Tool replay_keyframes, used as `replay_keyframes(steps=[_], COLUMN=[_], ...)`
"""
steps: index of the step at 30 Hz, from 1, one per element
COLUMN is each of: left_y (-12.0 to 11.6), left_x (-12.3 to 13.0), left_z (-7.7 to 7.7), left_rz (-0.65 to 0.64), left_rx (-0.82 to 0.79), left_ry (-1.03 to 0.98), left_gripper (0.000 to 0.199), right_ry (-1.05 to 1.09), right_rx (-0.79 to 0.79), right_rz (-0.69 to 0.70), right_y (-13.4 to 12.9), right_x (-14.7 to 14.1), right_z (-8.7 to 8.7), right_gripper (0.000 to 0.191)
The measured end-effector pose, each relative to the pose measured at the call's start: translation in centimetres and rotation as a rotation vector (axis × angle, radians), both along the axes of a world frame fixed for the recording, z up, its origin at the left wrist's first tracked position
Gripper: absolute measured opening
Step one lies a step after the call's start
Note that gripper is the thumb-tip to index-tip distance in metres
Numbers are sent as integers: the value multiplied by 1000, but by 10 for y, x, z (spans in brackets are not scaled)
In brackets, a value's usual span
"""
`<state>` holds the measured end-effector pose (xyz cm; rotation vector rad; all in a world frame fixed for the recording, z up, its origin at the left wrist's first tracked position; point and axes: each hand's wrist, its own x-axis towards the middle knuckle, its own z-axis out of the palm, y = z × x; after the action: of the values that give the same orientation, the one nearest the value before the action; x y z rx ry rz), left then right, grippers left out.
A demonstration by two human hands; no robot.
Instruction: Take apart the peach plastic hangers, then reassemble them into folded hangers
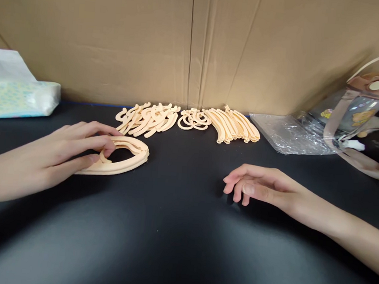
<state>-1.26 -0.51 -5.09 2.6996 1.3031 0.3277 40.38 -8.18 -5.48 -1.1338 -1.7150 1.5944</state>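
Note:
My left hand rests over a stack of cream-coloured curved frames on the black table, at the left. Its thumb and fingers close around the left part of the stack, where a small curved piece shows beneath the fingertips. The fingers hide the stack's left end. Over the table at the right, my right hand hovers with loosely bent fingers apart and nothing in it.
Along the back of the black table lie piles of curved pieces, small rings and long strips. Tissue pack at left; plastic bag and strapped bottle at right. Cardboard stands behind.

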Motion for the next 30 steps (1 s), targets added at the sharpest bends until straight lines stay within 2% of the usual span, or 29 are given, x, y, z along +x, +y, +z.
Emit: replay_keyframes(steps=[11, 20, 25, 27, 30], left_y=[8, 5, 1, 0, 0], left_x=[-12, -5, 0, 1, -3], left_z=[-1, 2, 5, 5, 6], left_rz=[-89, 6, -31, -13, 93], left_rx=[-6, -131, -110, -81, -67], left_ry=[98, 67, 29, -7, -31], left_gripper=[32, 30, 28, 32, 45], right_ry=[0, -26, -21, -19, -12], right_rx=[10, 20, 20, 17, 19], right_rz=[2, -1, 7, 7, 11], right_y=[0, 0, 0, 0, 0], right_x=[0, 0, 0, 0, 0], right_z=[0, 0, 0, 0, 0], right_gripper=[28, 30, 30, 29, 28])
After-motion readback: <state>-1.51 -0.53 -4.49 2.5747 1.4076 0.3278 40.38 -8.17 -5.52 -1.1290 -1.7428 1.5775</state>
